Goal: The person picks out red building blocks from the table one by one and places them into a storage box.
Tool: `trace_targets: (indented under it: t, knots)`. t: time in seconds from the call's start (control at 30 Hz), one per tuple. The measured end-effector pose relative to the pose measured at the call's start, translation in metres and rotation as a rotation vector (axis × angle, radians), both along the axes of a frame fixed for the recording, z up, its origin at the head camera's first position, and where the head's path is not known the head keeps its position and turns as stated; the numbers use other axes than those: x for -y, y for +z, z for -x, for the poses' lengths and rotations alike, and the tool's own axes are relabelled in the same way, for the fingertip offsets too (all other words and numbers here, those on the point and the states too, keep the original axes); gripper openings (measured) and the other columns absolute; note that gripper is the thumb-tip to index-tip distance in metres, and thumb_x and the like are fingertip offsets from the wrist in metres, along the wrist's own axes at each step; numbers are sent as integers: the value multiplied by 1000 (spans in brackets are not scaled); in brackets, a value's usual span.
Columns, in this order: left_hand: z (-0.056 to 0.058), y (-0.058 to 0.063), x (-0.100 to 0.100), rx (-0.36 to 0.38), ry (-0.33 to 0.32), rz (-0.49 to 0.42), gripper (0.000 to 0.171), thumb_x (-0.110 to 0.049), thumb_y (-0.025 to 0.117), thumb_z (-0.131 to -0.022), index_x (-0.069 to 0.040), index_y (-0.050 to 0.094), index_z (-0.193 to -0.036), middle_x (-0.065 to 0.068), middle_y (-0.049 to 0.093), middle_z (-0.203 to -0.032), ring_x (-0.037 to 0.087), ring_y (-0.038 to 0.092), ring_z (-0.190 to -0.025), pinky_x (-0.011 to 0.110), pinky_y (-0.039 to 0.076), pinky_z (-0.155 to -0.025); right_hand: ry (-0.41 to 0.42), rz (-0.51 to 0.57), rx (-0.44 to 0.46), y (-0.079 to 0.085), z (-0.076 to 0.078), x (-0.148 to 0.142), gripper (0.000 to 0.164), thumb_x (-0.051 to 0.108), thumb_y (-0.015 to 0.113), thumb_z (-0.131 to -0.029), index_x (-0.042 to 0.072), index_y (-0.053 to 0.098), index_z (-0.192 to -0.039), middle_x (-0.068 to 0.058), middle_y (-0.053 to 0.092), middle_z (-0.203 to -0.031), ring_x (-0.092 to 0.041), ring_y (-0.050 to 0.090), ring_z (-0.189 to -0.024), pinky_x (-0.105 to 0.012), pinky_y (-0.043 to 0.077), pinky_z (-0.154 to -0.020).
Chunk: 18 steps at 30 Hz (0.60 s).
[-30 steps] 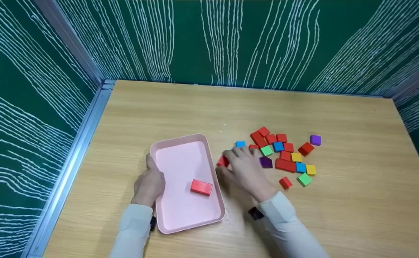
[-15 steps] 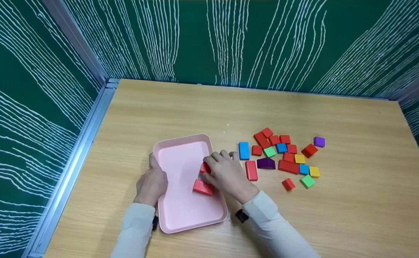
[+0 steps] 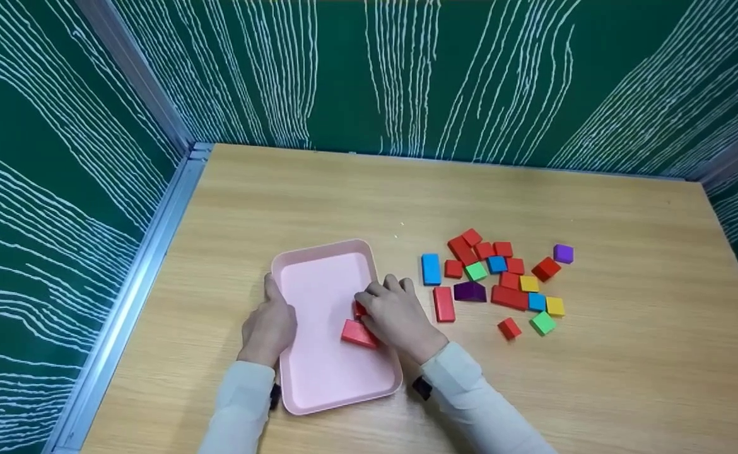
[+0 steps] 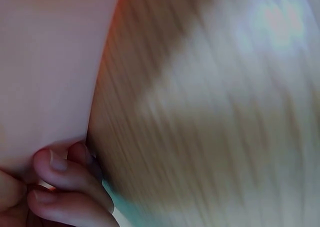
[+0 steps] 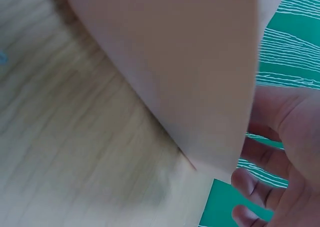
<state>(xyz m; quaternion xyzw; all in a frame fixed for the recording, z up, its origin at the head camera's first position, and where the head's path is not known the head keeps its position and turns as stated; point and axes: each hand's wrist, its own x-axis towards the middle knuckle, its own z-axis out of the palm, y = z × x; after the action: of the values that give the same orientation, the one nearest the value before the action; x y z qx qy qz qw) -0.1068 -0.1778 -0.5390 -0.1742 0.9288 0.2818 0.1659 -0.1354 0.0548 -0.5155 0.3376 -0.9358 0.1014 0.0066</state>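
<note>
A pink tray (image 3: 318, 372) lies on the wooden table. My left hand (image 3: 269, 329) grips its left side, the thumb over the rim; in the left wrist view the curled fingers (image 4: 70, 179) touch the outer wall (image 4: 50, 77). My right hand (image 3: 404, 320) reaches over the right rim and pinches a red block (image 3: 359, 309), mostly hidden by the fingers. Just in front of it, a red rectangular block (image 3: 357, 334) lies in the tray. In the right wrist view the tray's outer wall (image 5: 185, 77) hides the right fingertips and the held block.
Right of the tray, several loose blocks are spread on the table: a red rectangular one (image 3: 444, 304), a blue one (image 3: 431, 270), a purple triangular one (image 3: 470, 291), plus green, yellow and more red ones. Green panels with white lines (image 3: 344, 75) enclose the table.
My right hand has carried the red block left from the table over the rim into the tray, and is lower now. The left hand keeps its grip; the view has shifted slightly.
</note>
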Motion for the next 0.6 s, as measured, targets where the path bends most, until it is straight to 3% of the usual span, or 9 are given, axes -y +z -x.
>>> trace_targets:
  t: [0.23, 0.43, 0.6]
  knots:
    - [0, 0, -3, 7, 21, -15, 70, -17, 29, -104, -5, -14, -157, 12, 58, -67, 23, 60, -49, 34, 48, -44, -16, -20, 50, 2, 0, -3, 38, 30, 81, -86, 15, 73, -120, -5, 68, -111, -27, 51, -92, -43, 40, -79]
    - [-1, 1, -2, 15, 25, -36, 69, -18, 27, -104, -7, -17, -157, 12, 58, -68, 24, 60, -50, 35, 48, -44, 0, 55, 9, 11, 3, -16, 39, 28, 81, -87, 13, 72, -122, -5, 70, -113, -25, 54, -93, -44, 42, -81]
    - [-2, 2, 1, 10, 14, -22, 70, -18, 28, -104, -6, -15, -157, 12, 57, -67, 24, 59, -52, 35, 46, -46, -26, 108, -48, 19, 13, -41, 34, 24, 78, -90, 11, 72, -121, -6, 70, -114, -28, 59, -101, -51, 45, -87]
